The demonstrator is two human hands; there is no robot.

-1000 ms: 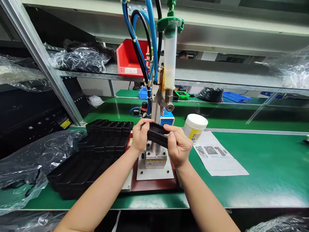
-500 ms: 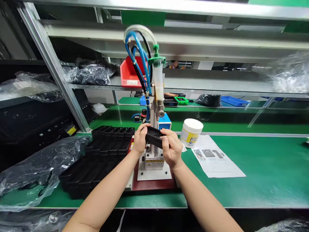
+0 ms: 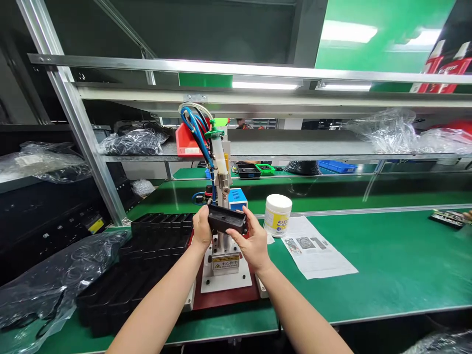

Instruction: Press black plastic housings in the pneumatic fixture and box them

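Note:
Between my two hands is a black rectangular plastic housing (image 3: 225, 216), its open hollow side tilted up toward me. My left hand (image 3: 202, 227) grips its left end, and my right hand (image 3: 254, 242) holds the right end with the thumb along the near edge. Right behind the housing stands a dispensing press with a clear syringe (image 3: 219, 155) under a green cap. The press's white base plate (image 3: 226, 281) shows below my hands, with a yellow warning label above it. Part of the press column is hidden by the housing.
Stacked black divided trays (image 3: 155, 246) sit left of the press, beside clear plastic bags (image 3: 70, 275). A white tub (image 3: 277, 216) and a printed sheet (image 3: 320, 260) lie to the right on the green bench. A shelf (image 3: 295, 145) with a red bin (image 3: 188, 140) runs behind.
The housing has been turned so its hollow side faces me more, and my right fingers have opened from a curled grip to a thumb-and-finger hold. My view has shifted upward and right.

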